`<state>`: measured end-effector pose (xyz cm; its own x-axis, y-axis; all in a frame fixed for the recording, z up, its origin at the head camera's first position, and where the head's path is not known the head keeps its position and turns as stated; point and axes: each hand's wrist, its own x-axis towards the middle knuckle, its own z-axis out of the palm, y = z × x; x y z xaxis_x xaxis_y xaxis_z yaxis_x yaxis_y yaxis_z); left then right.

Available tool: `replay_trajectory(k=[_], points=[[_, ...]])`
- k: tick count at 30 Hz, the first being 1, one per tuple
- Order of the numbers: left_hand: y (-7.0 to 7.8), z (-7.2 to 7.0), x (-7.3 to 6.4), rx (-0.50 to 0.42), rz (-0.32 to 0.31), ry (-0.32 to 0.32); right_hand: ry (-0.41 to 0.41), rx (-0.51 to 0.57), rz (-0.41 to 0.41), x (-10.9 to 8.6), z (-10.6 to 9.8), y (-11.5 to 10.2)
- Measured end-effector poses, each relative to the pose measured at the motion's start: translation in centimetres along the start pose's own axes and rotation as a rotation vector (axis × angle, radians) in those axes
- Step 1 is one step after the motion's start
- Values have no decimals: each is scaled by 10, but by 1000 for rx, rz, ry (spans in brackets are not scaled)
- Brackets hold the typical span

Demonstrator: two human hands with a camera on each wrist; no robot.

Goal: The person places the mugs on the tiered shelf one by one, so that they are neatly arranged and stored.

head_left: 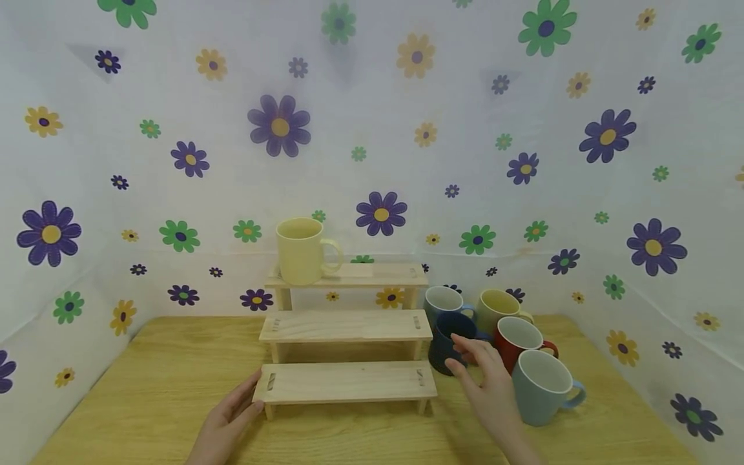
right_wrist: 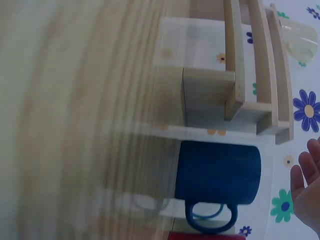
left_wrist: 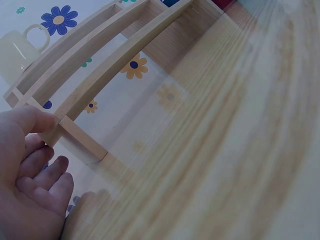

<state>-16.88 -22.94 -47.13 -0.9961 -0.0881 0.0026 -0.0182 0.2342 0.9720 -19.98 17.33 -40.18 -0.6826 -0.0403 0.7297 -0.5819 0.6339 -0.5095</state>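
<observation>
A three-tier wooden stand stands on the table, a pale yellow mug upright on the left of its top tier. My left hand pinches the left end of the lowest tier, thumb at the front corner; in the left wrist view its other fingers are curled below the board. Beside the stand's right end, my right hand is held over the navy mug, fingers loosely bent and holding nothing. The right wrist view shows a gap between those fingers and the navy mug.
Around the navy mug stand a whitish-blue mug, a yellow mug, a red mug and a light blue mug, all upright. A flowered cloth hangs behind and at both sides of the wooden table.
</observation>
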Motion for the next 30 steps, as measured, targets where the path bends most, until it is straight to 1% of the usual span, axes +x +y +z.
replay_trajectory(k=[6, 9, 10, 11, 14, 16, 19, 24, 25, 28, 30], points=[[0, 0, -1, -1, 9, 4, -52, -44, 55, -7, -20, 11], [-1, 0, -1, -9, -2, 5, -80, -88, 57, -9, -28, 16], [-1, 0, -1, -4, 3, 1, -82, -107, 41, -9, -31, 17], [-1, 0, -1, -9, -1, 3, -77, -116, 15, -9, -33, 19], [-1, -1, -1, -13, 15, -8, -67, -160, -64, -9, -41, 23], [-1, -1, 0, -15, 23, -13, -63, -191, -101, -10, -47, 26], [0, 0, -1, -14, 19, -15, -70, -237, -139, -11, -57, 31], [0, -1, -1, -9, 3, -8, -42, -303, -267, -10, -73, 44], [0, -1, -1, -10, -1, -10, -41, -315, -282, -10, -76, 46], [0, -1, 0, -15, -7, -14, -59, -358, -260, -12, -85, 51], [0, 0, 0, -14, -2, -18, -94, -392, -211, -13, -91, 54]])
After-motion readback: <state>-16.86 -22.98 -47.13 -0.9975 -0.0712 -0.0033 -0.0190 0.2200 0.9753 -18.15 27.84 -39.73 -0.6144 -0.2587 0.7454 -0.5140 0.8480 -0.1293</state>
